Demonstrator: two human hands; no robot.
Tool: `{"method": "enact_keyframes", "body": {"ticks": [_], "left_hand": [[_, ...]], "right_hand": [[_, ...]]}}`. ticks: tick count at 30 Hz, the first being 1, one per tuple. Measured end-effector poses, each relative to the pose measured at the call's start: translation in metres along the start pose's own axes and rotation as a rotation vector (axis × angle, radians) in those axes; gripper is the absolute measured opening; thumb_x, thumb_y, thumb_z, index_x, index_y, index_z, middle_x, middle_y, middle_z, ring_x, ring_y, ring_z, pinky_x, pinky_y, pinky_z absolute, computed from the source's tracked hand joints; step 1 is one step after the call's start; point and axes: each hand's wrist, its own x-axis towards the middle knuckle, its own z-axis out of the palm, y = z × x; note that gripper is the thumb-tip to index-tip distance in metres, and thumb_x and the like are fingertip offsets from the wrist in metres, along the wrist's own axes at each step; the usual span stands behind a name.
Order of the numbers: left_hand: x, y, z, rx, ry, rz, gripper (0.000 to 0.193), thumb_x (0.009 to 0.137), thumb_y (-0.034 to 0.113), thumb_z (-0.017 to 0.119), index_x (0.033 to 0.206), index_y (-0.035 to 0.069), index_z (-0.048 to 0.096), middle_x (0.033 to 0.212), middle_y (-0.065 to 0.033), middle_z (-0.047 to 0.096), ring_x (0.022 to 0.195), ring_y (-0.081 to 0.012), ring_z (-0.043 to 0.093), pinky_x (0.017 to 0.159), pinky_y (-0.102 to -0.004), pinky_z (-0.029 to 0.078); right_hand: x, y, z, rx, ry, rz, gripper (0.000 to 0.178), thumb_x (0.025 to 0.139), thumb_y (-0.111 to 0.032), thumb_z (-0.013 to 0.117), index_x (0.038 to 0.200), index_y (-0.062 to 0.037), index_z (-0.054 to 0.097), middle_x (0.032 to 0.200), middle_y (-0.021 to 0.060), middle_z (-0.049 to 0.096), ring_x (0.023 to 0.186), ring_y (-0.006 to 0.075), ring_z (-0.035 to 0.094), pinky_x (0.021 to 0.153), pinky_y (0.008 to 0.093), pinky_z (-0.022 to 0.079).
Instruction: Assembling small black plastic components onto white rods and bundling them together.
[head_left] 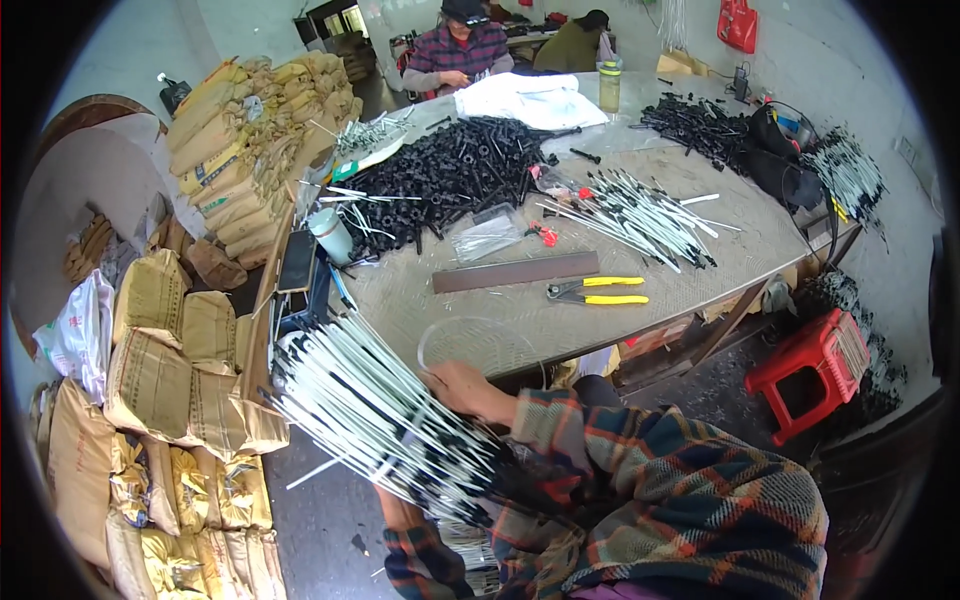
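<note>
A thick bundle of whitish rods with black ends [365, 400] leans across my lap at the table's near left edge. My left hand [400, 512] is under the bundle and supports it; its fingers are hidden behind the rods. Against the bundle's upper side, my right hand [467, 390] is closed, its fingertips partly hidden. A thin clear strip [480, 320] curves in a loop from its fingers over the table edge. Beyond lie cutting pliers with yellow handles [613, 299], a flat brown bar [515, 272] and a clear bag of thin strips [487, 235].
On the table [400, 300] are a heap of black parts [450, 180], loose whitish rods [645, 222] and a pale cup [330, 236]. Stacked sacks [250, 150] stand left, a red stool [810, 375] right. Across the table sits a person [460, 55].
</note>
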Motion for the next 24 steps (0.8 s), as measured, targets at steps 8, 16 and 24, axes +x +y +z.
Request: {"method": "enact_keyframes", "body": {"ticks": [8,16,24], "left_hand": [[0.014,0.033,-0.019,0.026,-0.163,0.006,0.042,0.092,0.036,0.038,0.111,0.0,0.05,0.101,-0.0124,0.057,0.087,-0.0216,0.056,0.079,-0.0343,0.048],[0.223,0.191,-0.021,0.079,-0.089,0.034,0.046,0.092,0.038,0.037,0.111,-0.002,0.05,0.1,-0.0142,0.057,0.086,-0.0223,0.057,0.079,-0.0349,0.048],[0.23,0.153,0.08,0.108,-0.371,0.09,0.049,0.092,0.04,0.036,0.111,-0.003,0.05,0.099,-0.016,0.057,0.085,-0.023,0.057,0.079,-0.0355,0.048]], "right_hand": [[0.0,-0.057,-0.046,0.249,-0.094,-0.06,0.034,0.094,-0.017,0.034,0.122,-0.0003,0.047,0.124,0.0172,0.047,0.109,0.0246,0.049,0.091,0.032,0.038],[0.121,-0.125,-0.079,0.776,0.281,-0.556,0.032,0.094,-0.027,0.039,0.084,0.0026,0.048,0.07,0.0054,0.046,0.068,0.0079,0.04,0.063,0.0243,0.037],[0.123,-0.004,-0.05,0.852,0.36,-0.213,0.039,0.095,-0.035,0.037,0.095,-0.0014,0.057,0.088,-0.0001,0.056,0.08,0.0066,0.048,0.074,0.0238,0.04]]}}
